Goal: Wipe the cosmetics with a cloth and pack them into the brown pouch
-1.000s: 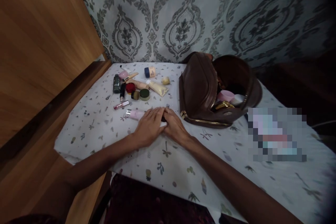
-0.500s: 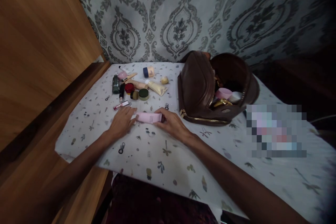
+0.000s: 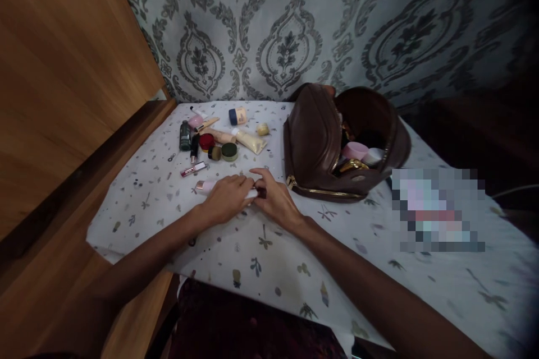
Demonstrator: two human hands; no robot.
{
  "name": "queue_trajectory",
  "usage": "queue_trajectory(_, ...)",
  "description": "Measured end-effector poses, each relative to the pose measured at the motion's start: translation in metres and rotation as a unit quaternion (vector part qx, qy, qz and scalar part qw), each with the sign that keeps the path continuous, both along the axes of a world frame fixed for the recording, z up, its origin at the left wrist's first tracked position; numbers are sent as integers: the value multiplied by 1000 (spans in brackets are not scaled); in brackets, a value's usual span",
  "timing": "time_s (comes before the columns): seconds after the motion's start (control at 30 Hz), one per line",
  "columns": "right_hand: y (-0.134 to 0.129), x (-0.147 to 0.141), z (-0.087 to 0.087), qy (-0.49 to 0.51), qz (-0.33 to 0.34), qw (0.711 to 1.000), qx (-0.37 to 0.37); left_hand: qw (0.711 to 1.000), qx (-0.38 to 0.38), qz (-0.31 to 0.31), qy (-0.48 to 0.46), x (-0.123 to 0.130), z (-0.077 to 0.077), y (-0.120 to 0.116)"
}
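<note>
A pale pink tube point(image 3: 206, 185) lies on the patterned cloth point(image 3: 269, 258). My left hand point(image 3: 227, 199) rests on top of its middle, so only the tube's left end shows. My right hand point(image 3: 273, 200) touches the tube's dark cap end with its fingertips. An open brown bag point(image 3: 314, 140) stands just right of both hands, with a pink jar point(image 3: 355, 150) and a gold item point(image 3: 352, 165) inside it.
Several cosmetics lie at the back left: a green bottle point(image 3: 185, 134), a red pot point(image 3: 206, 141), a cream tube point(image 3: 251, 141), a lip gloss point(image 3: 193, 169). A wooden panel point(image 3: 63, 101) runs along the left. A blurred patch point(image 3: 438, 210) sits on the right.
My left hand slid left off the tube, baring its pink body, then came back over it. My right hand stayed at the cap end.
</note>
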State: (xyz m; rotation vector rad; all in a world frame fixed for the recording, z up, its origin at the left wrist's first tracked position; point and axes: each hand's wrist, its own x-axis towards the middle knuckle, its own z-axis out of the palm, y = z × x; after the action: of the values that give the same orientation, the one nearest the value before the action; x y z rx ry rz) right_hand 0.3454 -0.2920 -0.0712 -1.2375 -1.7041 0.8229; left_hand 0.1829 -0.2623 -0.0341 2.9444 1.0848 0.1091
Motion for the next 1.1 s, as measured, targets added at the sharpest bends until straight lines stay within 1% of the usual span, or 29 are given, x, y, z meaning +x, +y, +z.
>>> queue_trajectory(0.1, 2, -1, 0, 52, -15, 999, -6, 997, -55, 7, -50, -8, 4, 14)
queue_trajectory(0.17, 4, -2, -1, 106, -23, 994, -11, 989, -74, 35, -125, -14, 10, 23)
queue_trajectory(0.2, 5, -2, -1, 129, -22, 991, -14, 979, -81, 53, -178, -15, 14, 26)
queue_trajectory(0.23, 5, -3, -2, 145, -16, 989, -18, 964, -88, 70, -242, -16, 19, 28)
queue_trajectory(0.27, 4, -5, -3, 156, -4, 987, -23, 940, -99, 87, -313, -15, 25, 28)
queue_trajectory(0.3, 3, -7, -3, 164, 13, 986, -30, 908, -117, 102, -390, -12, 30, 27)
queue_trajectory(0.33, 1, -10, -3, 173, 32, 984, -39, 865, -145, 117, -465, -9, 35, 26)
queue_trajectory(0.4, -5, -16, -1, 199, 76, 975, -58, 760, -221, 154, -592, 1, 42, 22)
queue_trajectory(0.43, -7, -20, 0, 214, 99, 969, -68, 706, -258, 172, -637, 6, 44, 20)
queue_trajectory(0.47, -10, -23, 2, 229, 121, 962, -80, 660, -287, 189, -669, 10, 45, 19)
queue_trajectory(0.5, -11, -25, 4, 244, 140, 955, -93, 623, -305, 206, -690, 14, 44, 19)
queue_trajectory(0.53, -12, -27, 5, 257, 154, 948, -106, 598, -312, 223, -704, 17, 43, 19)
queue_trajectory(0.57, -13, -28, 7, 270, 164, 941, -121, 580, -314, 240, -712, 19, 41, 19)
queue_trajectory(0.63, -12, -29, 8, 293, 167, 930, -149, 561, -316, 269, -716, 20, 35, 18)
queue_trajectory(0.67, -11, -28, 7, 303, 161, 926, -156, 563, -319, 275, -711, 19, 32, 15)
queue_trajectory(0.7, -9, -28, 6, 309, 151, 925, -159, 576, -325, 271, -699, 17, 27, 11)
queue_trajectory(0.77, -7, -26, 5, 313, 114, 930, -152, 626, -342, 240, -659, 15, 16, -1)
queue_trajectory(0.8, -7, -25, 4, 307, 89, 937, -139, 653, -350, 218, -635, 14, 10, -7)
queue_trajectory(0.83, -7, -24, 4, 290, 61, 947, -122, 674, -356, 200, -615, 13, 5, -12)
queue_trajectory(0.87, -7, -23, 4, 261, 32, 959, -101, 686, -360, 188, -603, 13, 0, -16)
queue_trajectory(0.9, -8, -22, 5, 221, 6, 972, -79, 687, -362, 185, -602, 14, -2, -18)
queue_trajectory(0.93, -9, -21, 6, 174, -17, 983, -59, 676, -362, 191, -612, 14, -3, -17)
queue_trajectory(0.97, -11, -21, 8, 123, -33, 991, -41, 658, -362, 202, -629, 15, -2, -14)
queue_trajectory(1.03, -14, -21, 11, 40, -55, 998, -14, 606, -363, 225, -671, 16, 5, -5)
queue_trajectory(1.1, -16, -22, 13, -7, -70, 998, 9, 562, -369, 236, -702, 17, 16, 5)
